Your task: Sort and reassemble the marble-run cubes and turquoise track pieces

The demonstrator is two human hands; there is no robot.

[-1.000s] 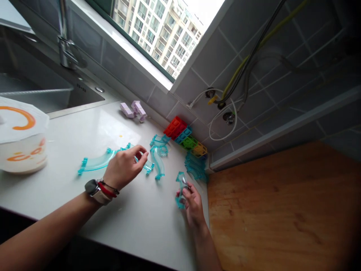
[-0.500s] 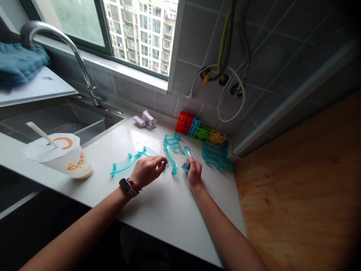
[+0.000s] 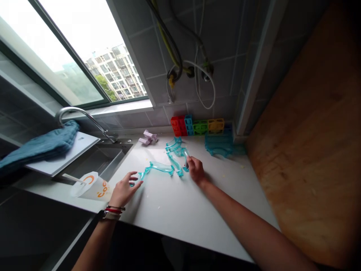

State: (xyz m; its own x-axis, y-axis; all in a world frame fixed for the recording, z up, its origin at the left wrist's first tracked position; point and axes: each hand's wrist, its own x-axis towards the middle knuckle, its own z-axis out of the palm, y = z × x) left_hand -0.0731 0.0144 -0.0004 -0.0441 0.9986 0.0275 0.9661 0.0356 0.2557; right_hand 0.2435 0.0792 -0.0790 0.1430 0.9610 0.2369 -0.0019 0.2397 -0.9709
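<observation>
Clear teal curved track pieces lie on the white counter (image 3: 180,203). My left hand (image 3: 124,190) rests near the counter's front with fingers spread, its fingertips touching the left end of a long wavy track piece (image 3: 158,168). My right hand (image 3: 195,169) pinches a short teal track piece (image 3: 185,156) beside other curved pieces (image 3: 173,146). A stack of teal track pieces (image 3: 218,145) lies by the corner. A row of red, blue, green and yellow blocks (image 3: 197,126) stands against the tiled wall.
A sink (image 3: 96,160) with a curved tap (image 3: 84,118) lies at the left, a blue cloth (image 3: 42,145) on a board beside it. A lidded cup with a straw (image 3: 90,186) stands by my left wrist. Two pale purple pieces (image 3: 148,137) lie near the wall. A wooden panel (image 3: 307,150) fills the right.
The view swung up and left. My left hand opened and slid back to the left end of the long track. My right hand stayed on its short piece beside the curved pieces.
</observation>
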